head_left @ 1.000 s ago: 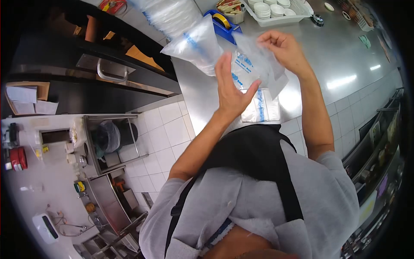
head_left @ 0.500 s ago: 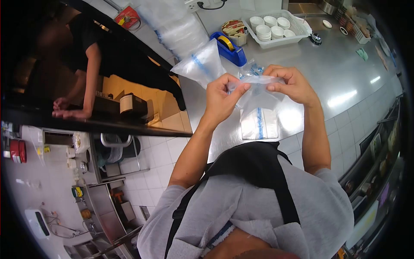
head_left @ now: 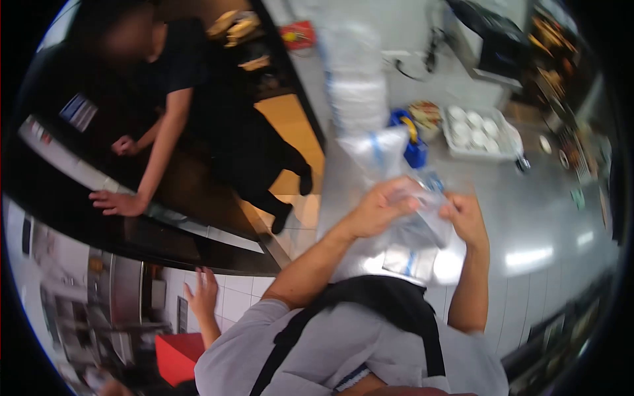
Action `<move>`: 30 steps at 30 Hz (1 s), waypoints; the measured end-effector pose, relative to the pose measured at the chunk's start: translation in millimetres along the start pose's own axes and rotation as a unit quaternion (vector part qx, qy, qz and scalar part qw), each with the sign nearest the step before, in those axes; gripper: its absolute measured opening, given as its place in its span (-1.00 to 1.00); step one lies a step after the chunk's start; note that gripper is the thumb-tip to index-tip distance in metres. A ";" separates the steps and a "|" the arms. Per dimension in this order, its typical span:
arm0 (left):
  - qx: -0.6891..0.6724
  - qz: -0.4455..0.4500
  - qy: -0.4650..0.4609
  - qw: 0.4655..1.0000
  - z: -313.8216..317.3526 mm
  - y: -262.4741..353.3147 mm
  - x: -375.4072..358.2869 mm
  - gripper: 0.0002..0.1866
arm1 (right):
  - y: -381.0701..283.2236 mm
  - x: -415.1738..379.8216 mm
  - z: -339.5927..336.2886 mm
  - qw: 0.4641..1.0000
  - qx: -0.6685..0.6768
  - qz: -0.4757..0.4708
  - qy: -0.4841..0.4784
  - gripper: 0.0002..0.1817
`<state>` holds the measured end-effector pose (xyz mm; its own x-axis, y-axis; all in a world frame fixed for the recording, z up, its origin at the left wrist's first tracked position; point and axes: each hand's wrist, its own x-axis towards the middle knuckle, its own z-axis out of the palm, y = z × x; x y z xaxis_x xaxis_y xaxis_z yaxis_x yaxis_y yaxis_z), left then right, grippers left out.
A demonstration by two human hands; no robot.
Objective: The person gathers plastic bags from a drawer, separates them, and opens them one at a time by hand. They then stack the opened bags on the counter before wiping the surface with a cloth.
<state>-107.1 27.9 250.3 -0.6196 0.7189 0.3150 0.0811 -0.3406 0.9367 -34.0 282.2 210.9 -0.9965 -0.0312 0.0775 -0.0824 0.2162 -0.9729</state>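
Observation:
A clear plastic bag (head_left: pixel 426 228) hangs between my hands above the steel counter. My left hand (head_left: pixel 382 208) is closed on one side of its top, thumb over the folded plastic. On the opposite side my right hand (head_left: pixel 466 216) pinches the bag's edge, fingers curled. Below the bag, near the counter's front edge, lies a flat pale packet with a blue stripe (head_left: pixel 398 260). Just beyond my hands sits some clear plastic with blue print (head_left: pixel 430 179). The view is blurred by motion.
Behind stand a stack of plastic bags (head_left: pixel 356 92), a blue tape dispenser (head_left: pixel 415 150) and a white basket of small cups (head_left: pixel 485 153). A person in black (head_left: pixel 198 125) leans on a dark ledge at left. Another person's hand (head_left: pixel 203 292) and a red object (head_left: pixel 178 356) appear lower left.
The view has swung left, so the counter items sit further right and lower. My hands still grip the bag. Another person's raised hand and a red object have come into view at lower left.

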 end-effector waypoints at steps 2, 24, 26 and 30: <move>-0.019 -0.020 0.001 1.000 -12.0 -11.2 -2.2 -0.81 | 0.0 4.7 18.0 0.988 0.091 -0.126 0.025 -0.52; -0.320 0.157 0.014 0.934 -146.5 75.2 -38.4 -0.77 | -30.6 47.5 12.2 0.929 0.356 -0.098 -0.030 -0.77; -0.174 0.151 0.050 0.972 -131.8 65.8 -35.9 -0.66 | -29.8 54.7 14.9 0.945 0.308 -0.103 -0.028 -0.79; 0.170 0.144 0.137 0.965 -90.0 61.7 -20.1 -0.79 | -38.1 68.6 25.1 0.953 0.240 -0.128 -0.132 -0.80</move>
<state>-160.0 -62.1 288.0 -0.7127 0.4206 0.5615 0.5039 -0.2499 0.8268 -98.8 247.4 247.9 -0.9012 -0.2807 0.3301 -0.2440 -0.3010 -0.9219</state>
